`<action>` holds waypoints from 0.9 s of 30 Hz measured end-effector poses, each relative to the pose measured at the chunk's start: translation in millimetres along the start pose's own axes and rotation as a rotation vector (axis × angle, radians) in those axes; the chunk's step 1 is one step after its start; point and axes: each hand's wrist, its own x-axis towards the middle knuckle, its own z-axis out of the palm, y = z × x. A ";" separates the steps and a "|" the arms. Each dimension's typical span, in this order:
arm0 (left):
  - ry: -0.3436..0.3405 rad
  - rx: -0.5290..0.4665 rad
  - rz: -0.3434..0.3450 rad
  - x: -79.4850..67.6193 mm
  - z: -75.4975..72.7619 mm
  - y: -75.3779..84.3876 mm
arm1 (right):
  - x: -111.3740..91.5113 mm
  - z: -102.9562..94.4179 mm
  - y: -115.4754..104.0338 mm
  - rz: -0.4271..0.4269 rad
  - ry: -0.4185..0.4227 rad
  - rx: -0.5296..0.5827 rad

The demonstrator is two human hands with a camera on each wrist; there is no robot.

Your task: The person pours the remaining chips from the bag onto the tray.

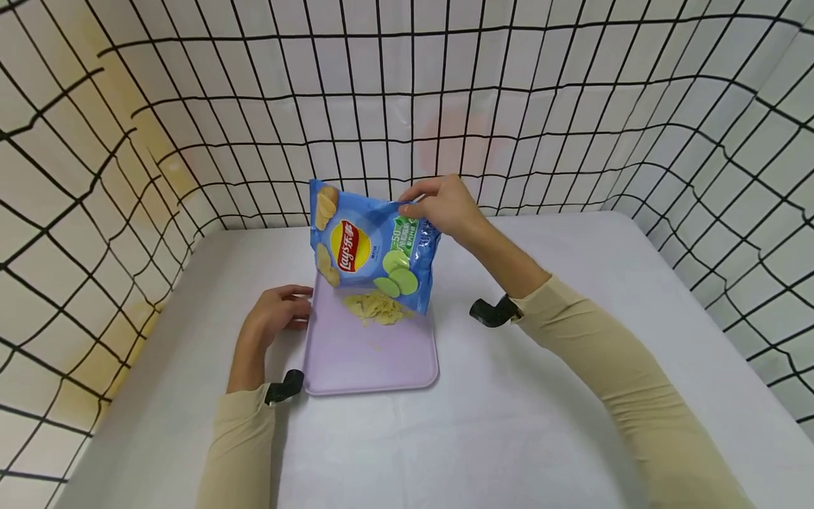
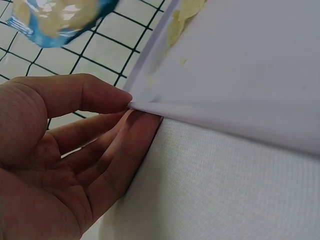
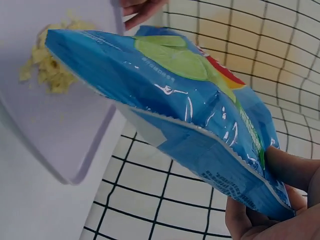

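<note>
A blue Lay's potato chip bag (image 1: 375, 244) is held up, tilted, over a light purple tray (image 1: 372, 367). My right hand (image 1: 445, 205) pinches the bag by its upper right corner; the right wrist view has the thumb on one face and the fingers behind the other. Crumbled chips (image 1: 376, 308) lie in a heap on the tray just below the bag, with a few small bits apart from it. At the tray's left side, my left hand (image 2: 75, 145) pinches the rim, thumb above and fingers beneath it.
The tray stands on a white-covered table (image 1: 509, 424). A black wire grid (image 1: 407, 92) rises along the back and both sides. Each wrist carries a black camera mount, such as the right one (image 1: 492, 312).
</note>
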 end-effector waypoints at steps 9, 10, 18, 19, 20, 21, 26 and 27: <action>-0.004 -0.006 0.017 0.8 -0.1 -0.2 | 0.0 0.1 1.8 -0.001 -0.002 -0.033; -0.004 -0.005 0.019 0.7 0.1 0.0 | -0.2 -0.2 1.5 -0.002 0.003 -0.028; -0.004 0.001 0.008 -0.3 0.3 -0.6 | 0.4 1.3 4.4 0.021 -0.027 -0.039; -0.002 -0.001 0.009 -0.2 0.2 -0.8 | 0.1 1.6 4.5 0.019 -0.025 -0.034; -0.001 -0.001 0.010 -0.2 0.1 -0.8 | 0.2 1.7 4.7 0.018 -0.023 -0.031; 0.000 0.001 0.011 -0.3 0.0 -0.7 | 0.3 1.9 4.7 0.017 -0.022 -0.030; 0.002 0.001 0.008 -0.6 -0.8 0.4 | 0.6 2.1 2.1 0.017 -0.023 -0.042; 0.003 0.001 0.008 -0.9 -1.0 0.9 | 0.7 1.8 0.9 0.010 -0.014 -0.041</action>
